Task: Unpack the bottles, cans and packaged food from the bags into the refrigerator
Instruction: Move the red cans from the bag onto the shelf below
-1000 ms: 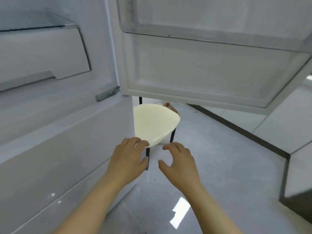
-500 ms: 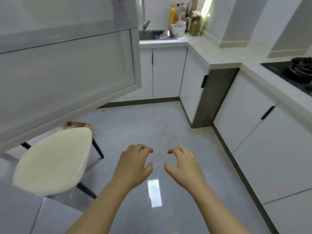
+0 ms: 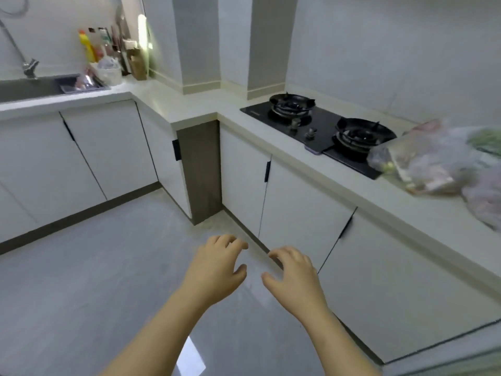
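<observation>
Two hands and a run of white kitchen units fill my view from the head camera. Far left, a steel sink (image 3: 32,88) is sunk into the pale countertop (image 3: 195,107), with a tap (image 3: 29,67) behind it. Just right of the sink, in the corner against the wall, stands a cluster of bottles (image 3: 90,48) and small containers, too blurred for me to tell one from another. White cabinet doors (image 3: 108,147) run below the counter, which turns the corner toward me.

Lower down, over the grey floor (image 3: 81,280), the left hand (image 3: 214,270) hangs palm down, fingers loosely curled, holding nothing. The right hand (image 3: 295,278) is just beside it, not touching it, in the same loose curl and equally empty.

Further right, a black two-burner gas hob (image 3: 320,126) is set into the counter. At the far right the clear plastic bags (image 3: 433,164) lie full on the countertop, the nearest one reaching the hob's right end. I cannot make out their contents through the blur, only something green in the bag at the frame's edge.
</observation>
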{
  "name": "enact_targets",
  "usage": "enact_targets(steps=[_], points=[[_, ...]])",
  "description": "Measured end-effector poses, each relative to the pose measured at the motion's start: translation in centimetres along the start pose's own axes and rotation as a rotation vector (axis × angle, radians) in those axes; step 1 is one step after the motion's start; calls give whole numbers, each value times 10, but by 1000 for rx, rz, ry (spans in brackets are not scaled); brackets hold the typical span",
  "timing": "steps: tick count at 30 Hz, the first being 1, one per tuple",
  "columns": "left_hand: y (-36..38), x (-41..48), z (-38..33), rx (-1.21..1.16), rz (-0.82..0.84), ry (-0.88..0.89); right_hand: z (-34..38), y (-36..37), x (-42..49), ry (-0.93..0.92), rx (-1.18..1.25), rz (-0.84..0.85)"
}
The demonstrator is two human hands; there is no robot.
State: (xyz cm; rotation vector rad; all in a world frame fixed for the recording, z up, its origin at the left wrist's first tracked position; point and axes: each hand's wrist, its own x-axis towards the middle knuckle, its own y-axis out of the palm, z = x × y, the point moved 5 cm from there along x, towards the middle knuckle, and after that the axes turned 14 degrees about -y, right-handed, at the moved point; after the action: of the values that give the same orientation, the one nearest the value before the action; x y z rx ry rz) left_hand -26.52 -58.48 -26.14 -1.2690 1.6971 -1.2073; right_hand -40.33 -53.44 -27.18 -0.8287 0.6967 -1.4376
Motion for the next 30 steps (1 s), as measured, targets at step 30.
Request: enact_targets(steps=[30], points=[[127, 268, -425, -50, 227, 825, -347, -246, 24, 656, -119, -685]])
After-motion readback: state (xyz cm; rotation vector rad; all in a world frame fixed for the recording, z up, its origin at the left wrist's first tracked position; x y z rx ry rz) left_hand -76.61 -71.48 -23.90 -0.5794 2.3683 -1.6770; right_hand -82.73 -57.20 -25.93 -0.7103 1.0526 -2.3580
